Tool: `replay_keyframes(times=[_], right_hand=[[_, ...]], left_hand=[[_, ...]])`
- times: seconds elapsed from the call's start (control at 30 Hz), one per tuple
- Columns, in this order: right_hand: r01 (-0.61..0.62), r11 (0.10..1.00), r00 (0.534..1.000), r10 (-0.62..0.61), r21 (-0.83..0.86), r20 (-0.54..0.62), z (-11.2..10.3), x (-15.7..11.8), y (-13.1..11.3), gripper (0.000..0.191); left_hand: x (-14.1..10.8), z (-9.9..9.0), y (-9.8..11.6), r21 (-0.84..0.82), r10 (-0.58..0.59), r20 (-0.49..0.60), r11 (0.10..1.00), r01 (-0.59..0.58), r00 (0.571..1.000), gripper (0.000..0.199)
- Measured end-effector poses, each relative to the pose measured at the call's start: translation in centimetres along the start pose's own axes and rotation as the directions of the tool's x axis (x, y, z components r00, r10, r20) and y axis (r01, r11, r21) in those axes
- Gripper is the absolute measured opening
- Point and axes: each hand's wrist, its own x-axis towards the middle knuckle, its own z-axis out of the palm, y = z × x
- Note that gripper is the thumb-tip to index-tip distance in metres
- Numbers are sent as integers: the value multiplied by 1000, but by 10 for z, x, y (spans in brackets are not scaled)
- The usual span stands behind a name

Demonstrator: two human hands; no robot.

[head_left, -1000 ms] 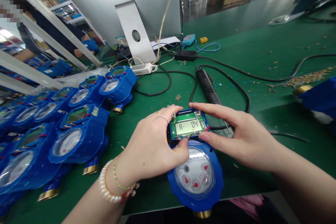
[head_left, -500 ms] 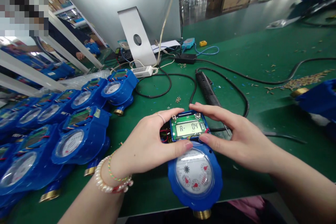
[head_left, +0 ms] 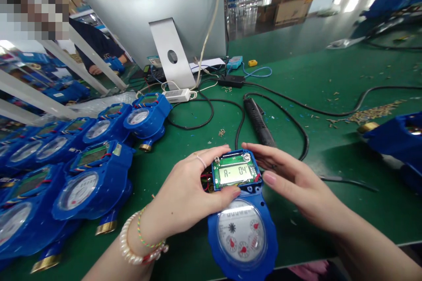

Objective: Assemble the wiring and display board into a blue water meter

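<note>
In front of me stands a blue water meter (head_left: 270, 237) with a round white dial with red pointers. Its upper housing holds a green circuit board with a lit display (head_left: 235, 174) reading "A- 04". My left hand (head_left: 194, 184) grips the housing from the left, fingers along the far side and thumb over the near edge; red wires show beside the palm. My right hand (head_left: 296, 180) is at the housing's right side, thumb and fingers apart, fingertips by the far right corner; contact there is unclear. Just beyond lies a black electric screwdriver (head_left: 259, 120), its tip end hidden behind my right hand.
Several similar blue meters (head_left: 94, 180) crowd the left. A monitor (head_left: 141, 4) stands at the back; black cables (head_left: 296, 102) loop across the green table. Loose screws (head_left: 376, 110) are scattered on the right, near another blue meter (head_left: 395, 140). A person's hand (head_left: 95, 69) shows beyond the frame bars.
My right thumb has come off the near edge of the display housing and now stands apart on its right. My left hand keeps its grip. The view has shifted slightly.
</note>
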Motion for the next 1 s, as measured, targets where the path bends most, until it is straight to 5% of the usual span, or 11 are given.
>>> replay_keyframes(times=[0.27,0.5,0.8,1.0], right_hand=[[-27,994,999,31,106,-28,4,-3,10,43],[-55,970,998,60,238,-13,11,-5,7,41],[-140,990,962,143,27,-232,18,-1,14,55],[-113,976,973,147,187,-178,22,-4,14,47]], left_hand=[[0,-25,-12,-156,109,225,985,-75,968,52],[0,-21,-11,-27,128,194,992,-125,973,58],[1,-20,-5,40,110,168,992,-118,980,66],[-1,-6,0,41,47,61,998,-49,997,66]])
